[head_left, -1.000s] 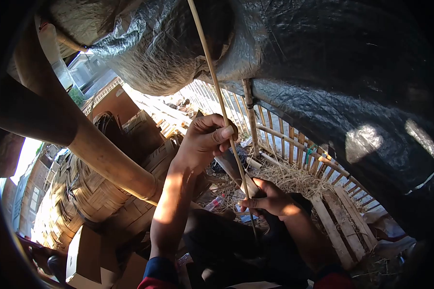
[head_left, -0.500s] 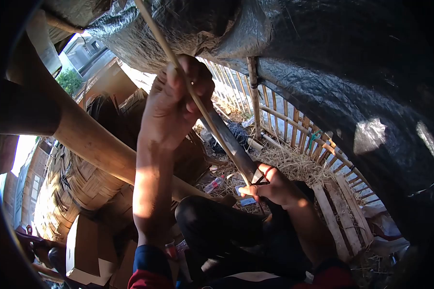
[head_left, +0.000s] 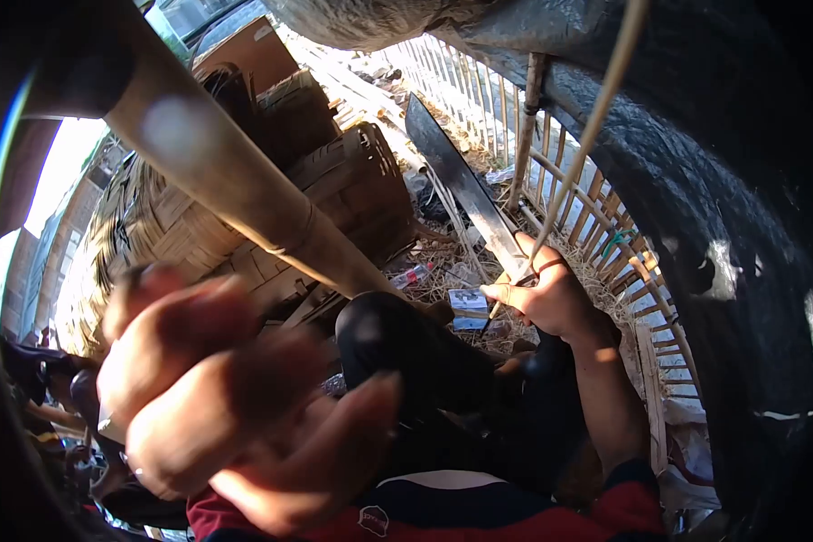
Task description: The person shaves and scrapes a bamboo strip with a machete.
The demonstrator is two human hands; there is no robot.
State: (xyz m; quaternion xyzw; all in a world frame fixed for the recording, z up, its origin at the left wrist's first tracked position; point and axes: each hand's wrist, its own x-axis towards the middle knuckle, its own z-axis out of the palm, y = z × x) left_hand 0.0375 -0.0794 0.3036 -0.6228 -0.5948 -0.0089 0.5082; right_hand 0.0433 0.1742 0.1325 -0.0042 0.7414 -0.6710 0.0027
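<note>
My right hand [head_left: 556, 294] is closed around the handle end of a machete [head_left: 458, 176], its dark blade pointing up and away. The same hand also grips a thin bamboo strip [head_left: 596, 122], which rises past the top of the view and pokes out a little below my fingers. Close to the camera at lower left is my left hand [head_left: 235, 397], blurred, its fingers loosely curled and apart. Nothing shows in it, and it is clear of the strip.
A thick bamboo pole [head_left: 235, 185] slants across the left side. Behind it lie woven bamboo baskets [head_left: 176, 226] and a cardboard box [head_left: 247, 56]. A slatted bamboo fence [head_left: 574, 190] and black plastic sheeting [head_left: 686, 181] line the right. Straw, a plastic bottle [head_left: 413, 275] and packets litter the ground.
My left hand has let go of the strip and come down and left, close to the camera. The strip now leans to the right; the machete's blade stands apart from it, more fully visible.
</note>
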